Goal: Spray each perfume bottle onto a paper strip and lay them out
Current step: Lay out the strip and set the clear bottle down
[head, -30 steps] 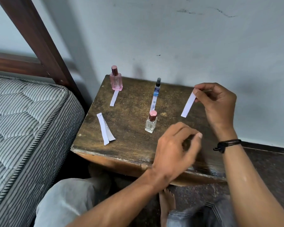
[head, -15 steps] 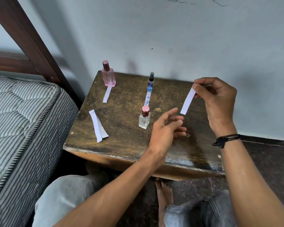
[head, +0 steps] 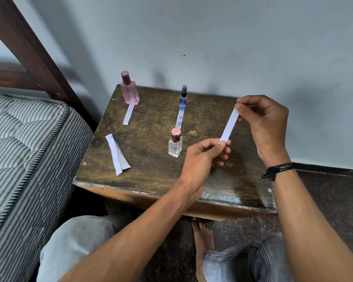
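Observation:
A white paper strip [head: 230, 125] hangs in the air over the right of the wooden table [head: 151, 165]. My right hand [head: 265, 123] pinches its upper end and my left hand [head: 204, 157] pinches its lower end. A small clear bottle with a pink cap [head: 175, 144] stands just left of my left hand. At the back stand a pink bottle [head: 129, 89] with a strip [head: 128, 115] in front of it, and a slim blue spray bottle [head: 183, 98] with a stained strip [head: 180, 120] in front of it.
Two spare paper strips [head: 117, 155] lie crossed near the table's left front. A striped mattress [head: 25, 151] and dark wooden bed frame [head: 29, 49] stand to the left. The wall [head: 212, 37] is right behind the table. My knees and a bare foot [head: 202, 237] are below.
My left hand rose from above the table's front and took hold of the strip's lower end. My right hand kept its pinch on the upper end.

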Demonstrator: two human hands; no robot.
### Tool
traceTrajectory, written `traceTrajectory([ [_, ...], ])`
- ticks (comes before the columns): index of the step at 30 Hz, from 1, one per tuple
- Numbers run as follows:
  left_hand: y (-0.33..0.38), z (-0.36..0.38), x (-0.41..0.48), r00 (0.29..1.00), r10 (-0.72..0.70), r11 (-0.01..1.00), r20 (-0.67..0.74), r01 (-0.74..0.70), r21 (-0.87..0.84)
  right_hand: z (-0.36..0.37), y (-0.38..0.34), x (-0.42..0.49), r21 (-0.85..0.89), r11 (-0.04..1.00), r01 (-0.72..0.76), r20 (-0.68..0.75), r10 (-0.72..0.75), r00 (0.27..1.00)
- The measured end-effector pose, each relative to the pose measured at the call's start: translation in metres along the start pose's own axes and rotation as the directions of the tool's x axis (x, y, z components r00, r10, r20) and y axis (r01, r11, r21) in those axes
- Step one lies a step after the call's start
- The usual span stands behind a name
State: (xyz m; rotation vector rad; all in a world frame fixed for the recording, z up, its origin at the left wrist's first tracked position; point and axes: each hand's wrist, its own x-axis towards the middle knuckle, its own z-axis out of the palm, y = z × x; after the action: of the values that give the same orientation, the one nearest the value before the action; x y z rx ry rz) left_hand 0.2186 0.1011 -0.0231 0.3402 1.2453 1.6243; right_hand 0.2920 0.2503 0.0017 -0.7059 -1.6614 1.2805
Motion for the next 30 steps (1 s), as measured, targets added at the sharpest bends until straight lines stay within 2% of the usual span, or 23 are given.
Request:
traceTrajectory([
  [16,-0.001,-0.001,0.006,0.999,-0.041,0.998,-0.002,0.041,0.049,-0.006,0.017,0.005,-0.039,0.997,-0.061,0.04,0.062,0.997],
  [18,0.0,0.0,0.008,0.997,-0.077,0.992,-0.02,0.079,0.103,-0.009,0.022,0.005,-0.047,0.995,-0.084,0.044,0.086,0.995],
  [21,-0.003,-0.002,0.012,0.991,-0.101,0.95,-0.088,0.123,0.289,-0.015,0.031,0.007,-0.076,0.989,-0.129,0.041,0.132,0.99],
  [23,-0.004,-0.004,0.014,0.991,-0.034,0.861,-0.127,0.094,0.501,-0.021,0.037,0.009,-0.117,0.982,-0.148,0.037,0.153,0.988],
  [26,-0.003,-0.002,0.01,0.982,0.16,0.575,-0.098,-0.012,0.818,-0.031,0.047,0.012,-0.199,0.966,-0.167,0.037,0.177,0.983],
  [28,-0.004,-0.002,0.008,0.958,0.286,0.396,-0.008,-0.11,0.912,-0.037,0.054,0.013,-0.26,0.949,-0.176,0.041,0.192,0.98],
  [30,-0.008,-0.003,0.01,0.929,0.357,0.276,0.097,-0.205,0.939,-0.042,0.06,0.014,-0.318,0.932,-0.174,0.048,0.199,0.979],
])
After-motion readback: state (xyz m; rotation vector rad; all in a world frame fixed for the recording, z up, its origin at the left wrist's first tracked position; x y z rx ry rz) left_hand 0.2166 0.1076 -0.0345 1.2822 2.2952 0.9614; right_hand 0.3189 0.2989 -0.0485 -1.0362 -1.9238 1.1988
